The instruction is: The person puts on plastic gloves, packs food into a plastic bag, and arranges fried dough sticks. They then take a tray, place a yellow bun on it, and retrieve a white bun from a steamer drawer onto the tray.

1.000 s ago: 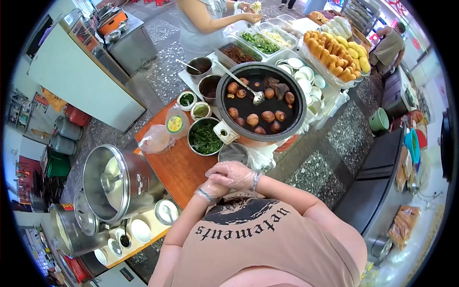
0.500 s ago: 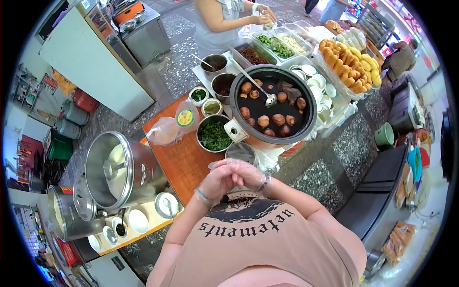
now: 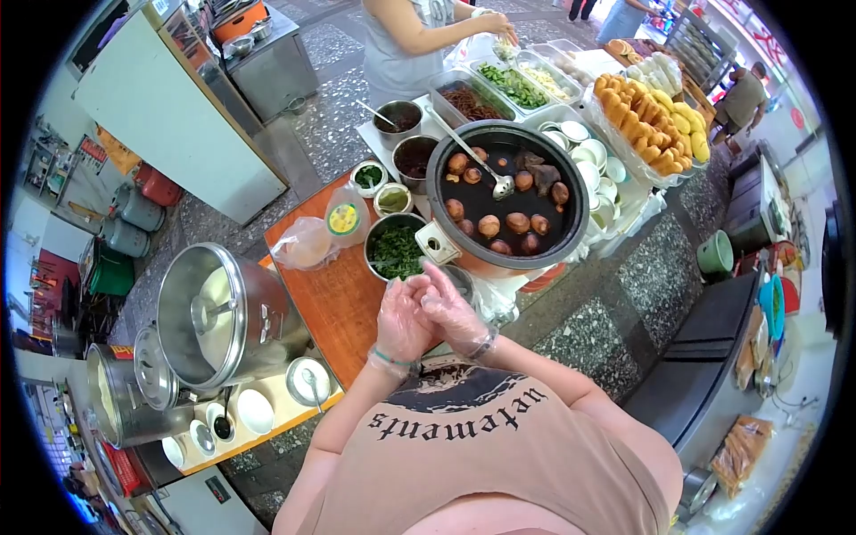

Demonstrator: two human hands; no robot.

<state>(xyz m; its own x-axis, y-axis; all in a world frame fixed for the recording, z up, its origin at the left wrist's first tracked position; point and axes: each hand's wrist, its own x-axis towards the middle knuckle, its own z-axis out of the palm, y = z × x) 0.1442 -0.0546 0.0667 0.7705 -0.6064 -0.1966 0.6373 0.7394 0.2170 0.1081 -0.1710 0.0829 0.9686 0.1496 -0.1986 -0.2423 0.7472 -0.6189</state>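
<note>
Head view of a food stall. The left hand (image 3: pixel 401 323) and right hand (image 3: pixel 453 314), both in clear disposable gloves, are pressed together palm to palm in front of the chest, fingers pointing away from the body. Neither grip holds anything; the fingers are extended and loosely laid against those of the other hand. A green band circles the left wrist and a bracelet the right.

The hands hover above the near edge of the wooden bench (image 3: pixel 334 294). Just beyond the fingertips stands a bowl of greens (image 3: pixel 397 251), and beside it, partly hidden by the right hand, a small steel bowl (image 3: pixel 464 278). Behind these sits a large black pot (image 3: pixel 508 198) of dark broth with brown eggs, a ladle (image 3: pixel 486 169) resting in it. Left of the greens lie a plastic bag (image 3: pixel 303 245) and a lidded tub (image 3: pixel 346 217).

On the left stands a tall steel stockpot (image 3: pixel 223 316), its lid tilted inside. White bowls (image 3: pixel 584 156) are stacked right of the black pot; fried dough sticks (image 3: pixel 646 116) fill a tray beyond. A second person (image 3: pixel 406 45) works at the far trays.
</note>
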